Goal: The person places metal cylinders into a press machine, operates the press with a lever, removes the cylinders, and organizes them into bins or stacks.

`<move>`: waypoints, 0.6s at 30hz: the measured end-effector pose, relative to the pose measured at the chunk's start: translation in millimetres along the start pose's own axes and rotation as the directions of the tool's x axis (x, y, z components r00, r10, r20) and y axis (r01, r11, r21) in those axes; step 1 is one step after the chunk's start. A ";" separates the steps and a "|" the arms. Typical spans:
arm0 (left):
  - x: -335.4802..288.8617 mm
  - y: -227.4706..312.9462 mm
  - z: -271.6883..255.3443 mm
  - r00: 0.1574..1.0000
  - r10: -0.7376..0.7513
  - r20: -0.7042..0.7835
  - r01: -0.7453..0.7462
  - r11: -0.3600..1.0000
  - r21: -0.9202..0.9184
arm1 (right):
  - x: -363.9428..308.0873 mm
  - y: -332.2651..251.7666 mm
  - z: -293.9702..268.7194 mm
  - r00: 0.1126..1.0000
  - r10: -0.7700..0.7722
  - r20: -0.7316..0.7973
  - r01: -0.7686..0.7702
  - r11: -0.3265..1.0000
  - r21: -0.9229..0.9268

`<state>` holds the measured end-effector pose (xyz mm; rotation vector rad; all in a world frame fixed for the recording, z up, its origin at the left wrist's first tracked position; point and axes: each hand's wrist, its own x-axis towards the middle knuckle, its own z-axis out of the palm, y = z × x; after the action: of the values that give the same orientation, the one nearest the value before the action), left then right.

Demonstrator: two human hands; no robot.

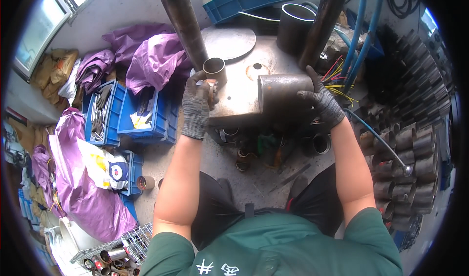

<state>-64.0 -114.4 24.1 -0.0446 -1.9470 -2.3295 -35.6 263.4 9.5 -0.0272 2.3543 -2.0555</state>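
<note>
We count two gloved hands and two metal tubes at them, mid-frame. The wide tube (286,91), right of centre, lies sideways above or on the table (239,104); we cannot tell whether it touches. It is dark grey-brown and dull, with rusty flecks and an open left end. The right hand (326,100) has its thumb and fingers parted widely around the right end, holding it. Left of centre stands the small tube (215,74), brownish, open-topped, with a paler rim. The left hand's (198,102) fingers curl at its near side; whether they grip it we cannot tell. Behind, we count two posts (181,19), one round plate (229,42) and one upright black cylinder (294,34).
</note>
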 end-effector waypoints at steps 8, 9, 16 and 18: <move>-2.6 -9.1 -12.5 0.933 0.226 0.281 -0.348 0.359 0.866 | 19.1 22.6 24.9 0.972 0.064 -0.228 0.065 0.854 0.517; -4.9 -8.5 -10.2 0.945 0.181 0.272 -0.323 0.387 0.864 | 20.4 21.2 28.8 0.962 0.076 -0.263 0.067 0.866 0.495; -11.9 2.6 0.5 0.901 0.212 0.378 -0.423 0.245 0.872 | 18.0 11.2 43.0 0.878 0.187 -0.440 0.019 0.906 0.423; -16.8 3.6 -6.2 0.891 0.278 0.359 -0.437 0.313 0.843 | 11.1 6.5 47.5 0.889 0.162 -0.429 0.065 0.881 0.469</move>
<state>-46.7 -120.1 25.0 -0.5142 -2.6461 -0.7315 -45.5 217.0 -3.3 0.5829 1.9195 -2.7975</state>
